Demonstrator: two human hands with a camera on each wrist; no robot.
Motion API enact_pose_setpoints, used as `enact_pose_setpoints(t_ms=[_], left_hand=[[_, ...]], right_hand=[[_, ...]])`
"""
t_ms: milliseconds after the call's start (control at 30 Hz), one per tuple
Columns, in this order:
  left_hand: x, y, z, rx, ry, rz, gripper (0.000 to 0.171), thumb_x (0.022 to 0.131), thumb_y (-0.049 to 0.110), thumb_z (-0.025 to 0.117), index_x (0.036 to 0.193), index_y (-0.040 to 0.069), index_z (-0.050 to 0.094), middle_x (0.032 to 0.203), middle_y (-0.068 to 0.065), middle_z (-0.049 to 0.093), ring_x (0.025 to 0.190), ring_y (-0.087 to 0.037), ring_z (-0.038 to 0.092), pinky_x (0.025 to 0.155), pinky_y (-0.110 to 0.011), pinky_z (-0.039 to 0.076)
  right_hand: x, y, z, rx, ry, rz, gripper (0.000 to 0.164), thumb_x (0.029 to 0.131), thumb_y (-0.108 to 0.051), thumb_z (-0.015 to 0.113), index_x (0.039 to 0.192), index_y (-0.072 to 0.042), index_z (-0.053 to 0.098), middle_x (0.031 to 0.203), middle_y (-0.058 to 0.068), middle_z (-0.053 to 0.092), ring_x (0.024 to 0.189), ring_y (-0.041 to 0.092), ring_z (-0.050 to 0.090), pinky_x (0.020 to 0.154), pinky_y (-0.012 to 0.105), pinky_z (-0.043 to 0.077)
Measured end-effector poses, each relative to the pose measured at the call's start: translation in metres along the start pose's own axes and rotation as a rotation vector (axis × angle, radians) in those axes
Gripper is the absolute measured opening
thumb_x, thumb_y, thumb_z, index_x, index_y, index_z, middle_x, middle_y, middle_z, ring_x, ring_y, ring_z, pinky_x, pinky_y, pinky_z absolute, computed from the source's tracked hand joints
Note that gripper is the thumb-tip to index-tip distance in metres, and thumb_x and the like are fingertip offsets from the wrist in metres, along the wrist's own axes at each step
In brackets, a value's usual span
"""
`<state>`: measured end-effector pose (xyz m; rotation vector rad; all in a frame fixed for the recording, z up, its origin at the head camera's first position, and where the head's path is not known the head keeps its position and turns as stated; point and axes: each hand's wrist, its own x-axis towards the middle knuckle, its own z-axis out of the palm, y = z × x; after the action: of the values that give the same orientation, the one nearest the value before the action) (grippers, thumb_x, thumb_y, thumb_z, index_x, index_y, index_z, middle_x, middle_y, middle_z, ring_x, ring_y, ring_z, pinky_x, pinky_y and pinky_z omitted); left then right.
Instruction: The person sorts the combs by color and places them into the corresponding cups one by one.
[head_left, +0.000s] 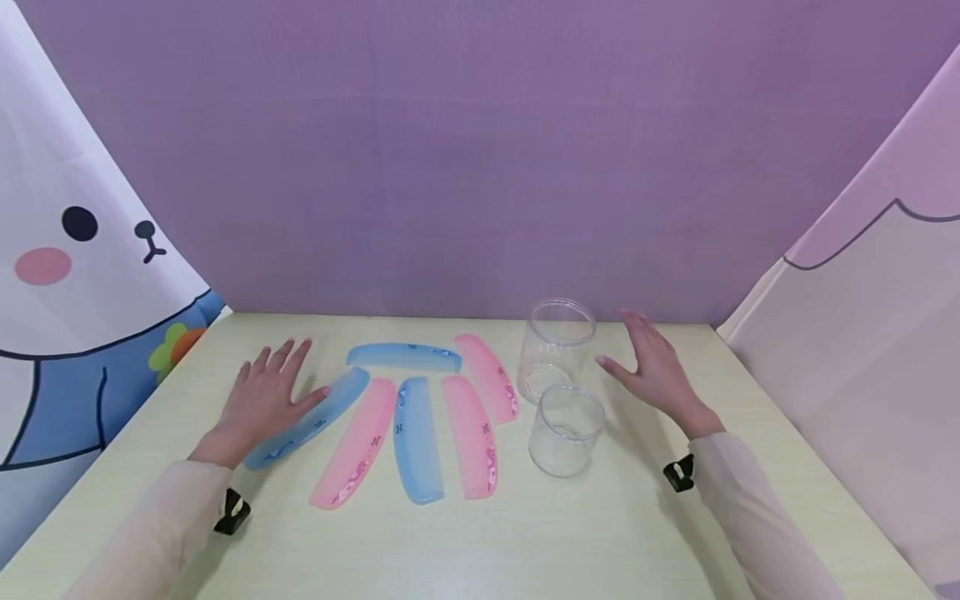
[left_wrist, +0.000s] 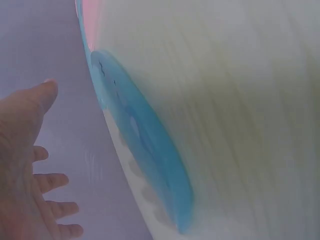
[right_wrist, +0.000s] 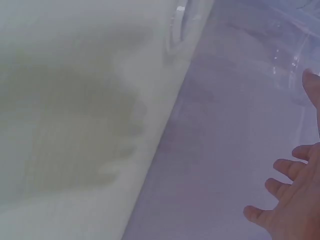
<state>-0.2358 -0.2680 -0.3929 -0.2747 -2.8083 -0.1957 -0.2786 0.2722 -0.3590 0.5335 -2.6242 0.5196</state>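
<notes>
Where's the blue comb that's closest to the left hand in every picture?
Head: left of centre, the leftmost blue comb, slanting, partly hidden by the left hand.
Left wrist: near the middle, the blue comb slants from upper left to bottom centre.
Right wrist: not in it.
Shared landmark: the purple backdrop beyond the table, in all three.

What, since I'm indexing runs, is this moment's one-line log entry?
left grip: empty, near blue comb; right grip: empty, beside clear containers; table: three blue, three pink combs
</notes>
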Motion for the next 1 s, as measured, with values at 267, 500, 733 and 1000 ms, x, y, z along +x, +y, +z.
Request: enact_pose_setpoints(t_ms=[267, 500, 733, 1000], left_hand=[[0.003, 0.004, 0.007, -0.030, -0.001, 0.051, 0.078, 0.082, 0.046, 0.060, 0.139, 0.000, 0.033, 0.134, -0.028, 0.041, 0.119, -0.048, 0.038, 0.097, -0.064, 0.030], [0.001, 0.011, 0.005, -0.067, -0.061, 0.045, 0.075, 0.082, 0.040, 0.063, 0.138, -0.002, 0.034, 0.131, -0.028, 0.044, 0.115, -0.048, 0.042, 0.092, -0.063, 0.037], [0.001, 0.017, 0.008, -0.099, -0.107, 0.067, 0.072, 0.082, 0.036, 0.065, 0.135, -0.003, 0.036, 0.124, -0.029, 0.049, 0.105, -0.048, 0.049, 0.083, -0.059, 0.044], [0.003, 0.017, 0.016, -0.122, -0.115, 0.100, 0.067, 0.080, 0.036, 0.067, 0.130, -0.002, 0.044, 0.117, -0.026, 0.055, 0.097, -0.043, 0.055, 0.078, -0.054, 0.048]], right_hand=[[0.009, -0.011, -0.002, 0.106, -0.024, 0.013, 0.084, 0.083, -0.039, 0.064, 0.144, -0.003, 0.020, 0.147, 0.021, 0.025, 0.135, 0.041, 0.021, 0.106, 0.059, 0.021], [0.015, -0.020, 0.001, 0.231, -0.064, 0.032, 0.088, 0.081, -0.038, 0.067, 0.144, -0.003, 0.017, 0.148, 0.022, 0.022, 0.136, 0.041, 0.019, 0.106, 0.060, 0.020], [0.020, -0.028, 0.005, 0.322, -0.072, 0.059, 0.089, 0.079, -0.037, 0.069, 0.143, -0.001, 0.018, 0.147, 0.022, 0.023, 0.136, 0.039, 0.019, 0.108, 0.057, 0.019], [0.023, -0.034, 0.012, 0.426, -0.059, 0.080, 0.088, 0.080, -0.031, 0.069, 0.144, -0.001, 0.017, 0.145, 0.022, 0.027, 0.134, 0.038, 0.025, 0.105, 0.057, 0.027]])
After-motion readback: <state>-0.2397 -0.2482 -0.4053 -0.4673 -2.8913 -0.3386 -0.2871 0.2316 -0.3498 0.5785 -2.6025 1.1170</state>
